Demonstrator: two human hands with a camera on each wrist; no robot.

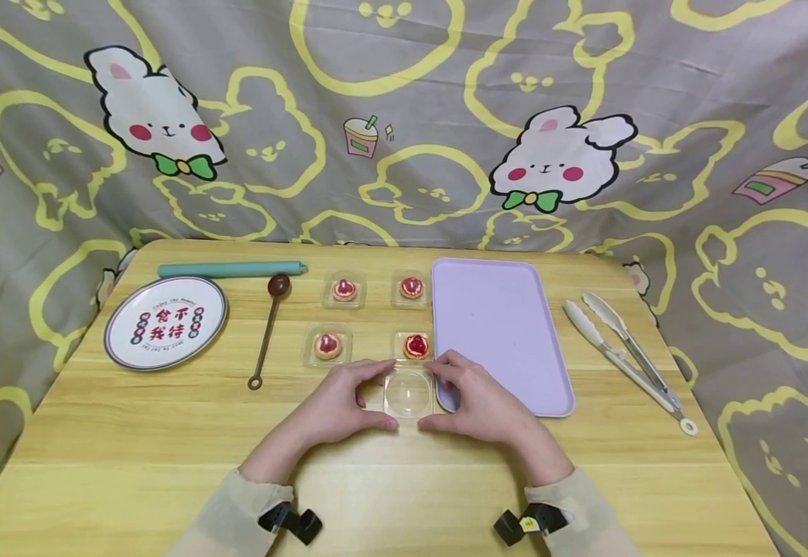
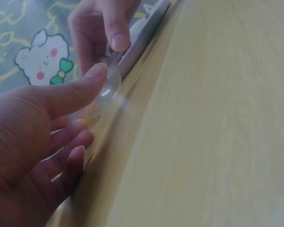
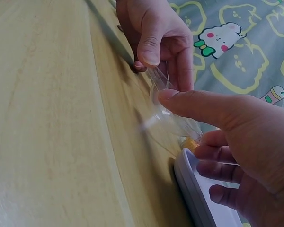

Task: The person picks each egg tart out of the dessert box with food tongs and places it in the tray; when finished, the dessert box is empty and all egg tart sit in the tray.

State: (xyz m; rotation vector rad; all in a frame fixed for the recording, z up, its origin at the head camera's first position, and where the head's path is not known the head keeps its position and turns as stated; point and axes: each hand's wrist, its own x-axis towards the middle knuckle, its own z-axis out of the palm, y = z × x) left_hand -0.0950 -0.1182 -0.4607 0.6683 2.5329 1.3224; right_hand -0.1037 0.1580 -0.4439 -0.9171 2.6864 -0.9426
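Plastic (image 1: 407, 393), clear and domed, is pinched between my left grip (image 1: 337, 406) and right grip (image 1: 479, 404), just left of the purple tray (image 1: 505, 333); I should squeeze lightly and evenly so it won't bend.

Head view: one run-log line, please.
left hand: grips | right hand: grips | held: clear square plastic shell | beyond: red-topped round tart

From my remote seat I saw pale beige sleeves (image 1: 219, 514) — black wristbands (image 1: 275, 516), boxy cameras (image 1: 308, 527) — yellow label (image 1: 530, 524) right side.
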